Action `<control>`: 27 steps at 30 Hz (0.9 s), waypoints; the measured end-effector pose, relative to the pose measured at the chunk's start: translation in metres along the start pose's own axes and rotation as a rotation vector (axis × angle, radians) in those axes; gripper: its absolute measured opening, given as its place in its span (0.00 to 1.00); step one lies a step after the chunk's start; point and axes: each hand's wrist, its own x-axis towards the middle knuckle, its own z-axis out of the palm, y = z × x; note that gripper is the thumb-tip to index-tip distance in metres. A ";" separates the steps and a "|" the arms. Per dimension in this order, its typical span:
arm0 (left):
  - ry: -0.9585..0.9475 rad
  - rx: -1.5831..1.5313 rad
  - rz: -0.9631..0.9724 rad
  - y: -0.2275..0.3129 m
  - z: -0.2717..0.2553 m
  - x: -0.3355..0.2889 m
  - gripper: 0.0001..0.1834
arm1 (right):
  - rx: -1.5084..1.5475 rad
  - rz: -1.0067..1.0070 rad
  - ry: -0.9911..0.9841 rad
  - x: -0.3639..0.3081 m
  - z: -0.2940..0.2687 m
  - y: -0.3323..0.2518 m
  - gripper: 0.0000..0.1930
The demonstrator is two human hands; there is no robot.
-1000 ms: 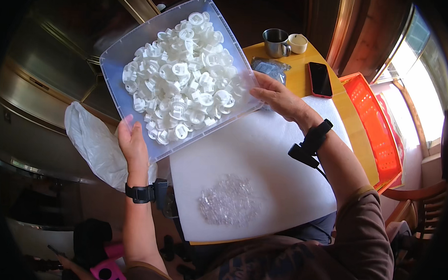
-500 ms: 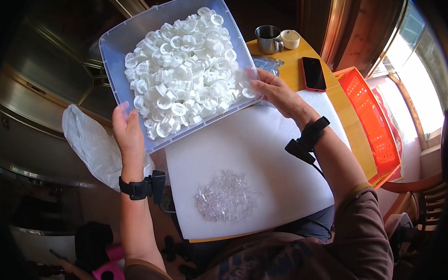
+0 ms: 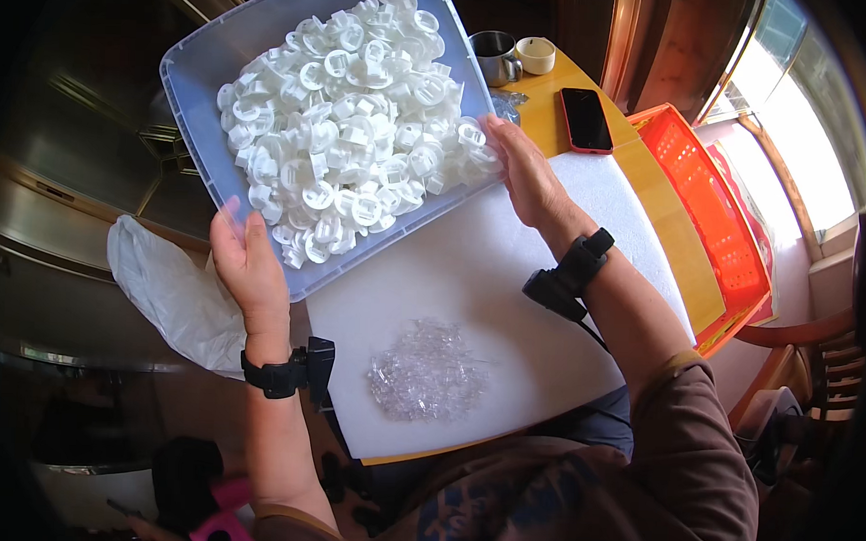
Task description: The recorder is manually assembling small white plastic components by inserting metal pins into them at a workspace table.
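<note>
Between both hands I hold up a translucent plastic bin (image 3: 193,81), tilted over the far left of the table. It is heaped with small white round plastic parts (image 3: 347,124). My left hand (image 3: 247,264) grips the near left wall, its thumb on the outside and fingers seen through the plastic. The right wall is gripped by my right hand (image 3: 524,169), close to the near right corner. Below, a loose pile of small clear plastic pieces (image 3: 427,373) lies on a white foam sheet (image 3: 556,303).
At the table's far side stand a metal mug (image 3: 495,57) and a small cream cup (image 3: 535,56). A phone (image 3: 586,120) lies on the yellow tabletop (image 3: 677,236). An orange crate (image 3: 706,223) is to the right. A white plastic bag (image 3: 170,295) hangs at the left.
The bin, held in both hands, has moved slightly left. My right hand's fingers have shifted along its wall. The whole view has also shifted a little.
</note>
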 end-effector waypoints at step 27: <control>0.185 0.008 0.101 -0.074 0.058 -0.044 0.18 | -0.087 -0.405 0.305 0.008 -0.001 0.026 0.31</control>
